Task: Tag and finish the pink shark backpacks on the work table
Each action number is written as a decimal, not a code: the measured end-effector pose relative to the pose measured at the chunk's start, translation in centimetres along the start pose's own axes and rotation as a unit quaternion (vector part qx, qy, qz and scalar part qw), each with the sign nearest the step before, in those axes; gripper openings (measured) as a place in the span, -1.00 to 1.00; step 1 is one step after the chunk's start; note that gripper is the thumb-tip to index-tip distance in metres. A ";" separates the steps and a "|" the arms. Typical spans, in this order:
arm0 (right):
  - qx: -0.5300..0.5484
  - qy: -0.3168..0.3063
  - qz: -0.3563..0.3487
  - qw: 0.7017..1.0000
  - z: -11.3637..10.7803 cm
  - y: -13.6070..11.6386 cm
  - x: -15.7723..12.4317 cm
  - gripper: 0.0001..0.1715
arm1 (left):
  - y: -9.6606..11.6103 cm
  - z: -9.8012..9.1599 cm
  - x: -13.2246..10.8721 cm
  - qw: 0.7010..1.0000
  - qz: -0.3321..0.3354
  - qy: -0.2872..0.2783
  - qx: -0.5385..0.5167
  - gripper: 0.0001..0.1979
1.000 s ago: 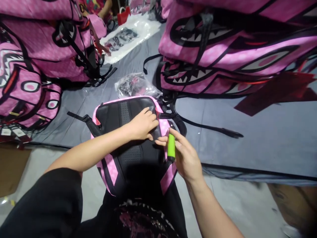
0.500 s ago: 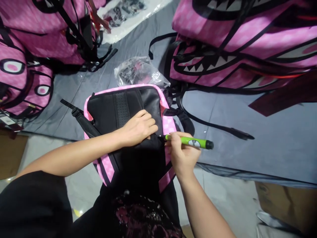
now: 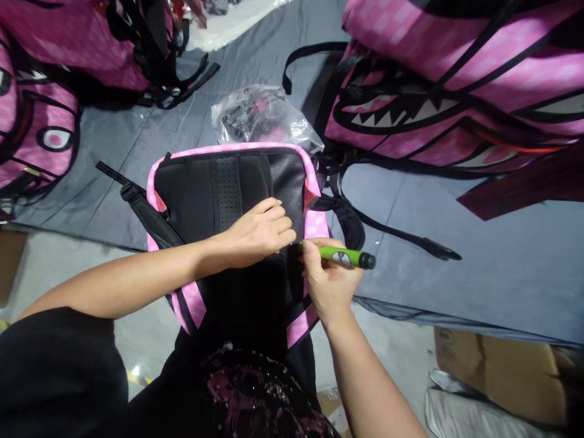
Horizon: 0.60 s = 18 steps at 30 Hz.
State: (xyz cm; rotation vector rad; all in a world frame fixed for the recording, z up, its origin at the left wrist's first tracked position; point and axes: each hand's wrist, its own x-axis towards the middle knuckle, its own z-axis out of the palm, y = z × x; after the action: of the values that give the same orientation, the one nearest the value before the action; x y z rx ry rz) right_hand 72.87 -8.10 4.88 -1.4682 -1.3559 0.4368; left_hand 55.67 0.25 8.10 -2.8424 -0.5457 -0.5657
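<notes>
A pink backpack (image 3: 228, 182) with a black padded back panel lies face down, half on the grey table and half on my lap. My left hand (image 3: 258, 231) presses on the black panel, fingers curled together with nothing in them. My right hand (image 3: 328, 283) grips a green marker (image 3: 342, 255) with a black cap end. Its tip points left and touches the panel right beside my left fingertips.
The grey cloth-covered table (image 3: 479, 255) carries stacks of pink shark-face backpacks at the right (image 3: 456, 91) and the left (image 3: 41, 121). A crumpled clear plastic bag (image 3: 260, 115) lies behind the backpack. Black straps (image 3: 410, 240) trail to the right. Cardboard boxes (image 3: 493, 365) stand under the table edge.
My right hand turned the marker from upright to lying level and brought its tip to the panel. The view shifted downward; my left hand stayed on the panel.
</notes>
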 end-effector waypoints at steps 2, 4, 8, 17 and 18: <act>-0.017 0.002 -0.014 1.000 0.1 0.0 0.0 -0.75 | 0.0 0.1 0.0 1.000 0.001 0.003 0.001 -0.77; -0.025 0.004 -0.014 1.000 0.1 0.0 0.0 -0.76 | 0.0 0.1 0.0 1.000 0.003 0.007 0.003 -0.77; -0.031 0.004 -0.019 0.999 0.2 -0.1 0.1 -0.76 | 0.0 0.1 0.0 1.000 0.004 0.013 0.004 -0.77; -0.053 0.005 -0.018 0.998 0.2 -0.3 0.3 -0.71 | 0.0 0.2 0.0 1.000 0.002 0.010 0.006 -0.78; -0.048 0.007 -0.016 0.999 0.2 -0.3 0.3 -0.72 | 0.0 0.2 0.0 1.000 0.002 0.011 0.005 -0.77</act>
State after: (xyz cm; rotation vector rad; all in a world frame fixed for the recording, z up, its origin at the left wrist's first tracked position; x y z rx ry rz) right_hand 72.62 -7.86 5.18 -1.5219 -1.4033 0.3440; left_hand 55.76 0.29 7.87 -2.8237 -0.5363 -0.5910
